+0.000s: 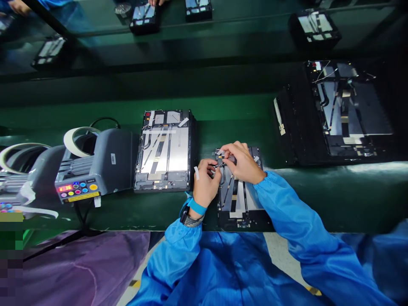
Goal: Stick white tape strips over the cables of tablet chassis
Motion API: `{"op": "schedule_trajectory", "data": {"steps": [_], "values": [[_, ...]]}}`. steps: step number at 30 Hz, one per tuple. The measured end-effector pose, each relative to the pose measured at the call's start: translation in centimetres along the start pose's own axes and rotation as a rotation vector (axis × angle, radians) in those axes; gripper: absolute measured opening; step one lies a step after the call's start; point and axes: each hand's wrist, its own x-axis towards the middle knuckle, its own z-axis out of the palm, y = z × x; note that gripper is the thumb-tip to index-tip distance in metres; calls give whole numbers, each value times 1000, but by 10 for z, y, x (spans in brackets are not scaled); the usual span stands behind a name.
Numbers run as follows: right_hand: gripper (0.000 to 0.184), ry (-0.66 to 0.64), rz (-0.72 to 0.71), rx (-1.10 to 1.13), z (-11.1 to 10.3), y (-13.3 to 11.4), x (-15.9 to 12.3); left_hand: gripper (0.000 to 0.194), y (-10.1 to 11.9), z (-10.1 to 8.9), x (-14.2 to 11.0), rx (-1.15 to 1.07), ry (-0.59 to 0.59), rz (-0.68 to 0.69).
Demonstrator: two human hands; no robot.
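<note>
An opened tablet (227, 199), with a silver battery area and dark flex cables, lies in front of me at the bench's near edge. My left hand (206, 182) is at its upper left corner, thumb and fingers curled together. A white tape strip (196, 173) clings to the back of that hand, and a blue wrist strap (196, 205) is on the wrist. From the right, my right hand (244, 162) reaches over the tablet's top end, its thumb and forefinger pinched near a small part (219, 157). The fingertips hide what either hand grips.
Left of my hands lies a stack of opened tablets (167, 153). Beyond it are two tape dispensers, the nearer dispenser (111, 161) showing a lit red display. Another tablet stack (353, 110) stands at the right. Across the far belt (223, 38) are more devices, with another person's hand (19, 7).
</note>
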Motion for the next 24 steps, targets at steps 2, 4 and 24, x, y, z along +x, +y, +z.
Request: {"op": "schedule_trajectory", "data": {"steps": [2,4,24], "values": [[28,0,-6,8,-1,0,0,17,1,-1,-1,2,-5,12],[24,-4,-17,16,-2,-1,1,16,1,-1,-1,-3,-4,17],[33,-112,-43,195,-11,-1,-3,14,-1,4,0,-5,31,-5]]}}
